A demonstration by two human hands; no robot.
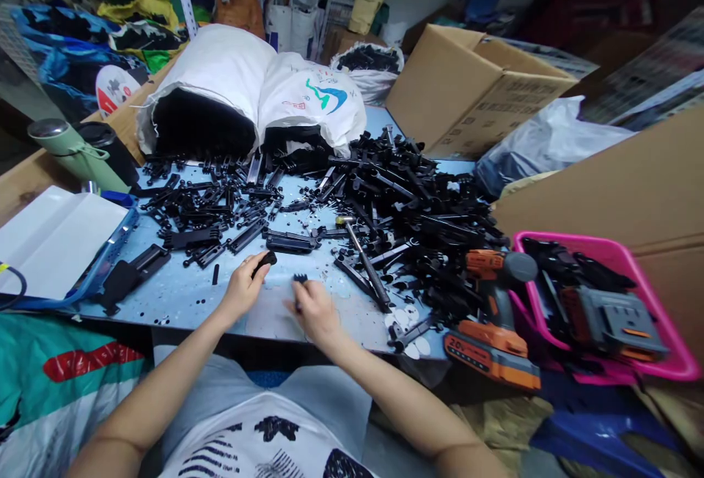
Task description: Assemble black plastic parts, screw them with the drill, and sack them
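My left hand is closed around a small black plastic part, whose end sticks out past the fingers. Just to its right, my right hand grips a black toothed plastic part; most of it is hidden in the fist. Both hands are over the front of the blue tabletop, a short gap apart. Behind them lies a long black plastic piece. A hammer rests to the right of my right hand, its handle toward me.
Heaped black parts cover the right of the table. Two white sacks lie behind. An orange cordless drill stands at the right edge beside a pink basket. A blue tray and a green bottle are at left.
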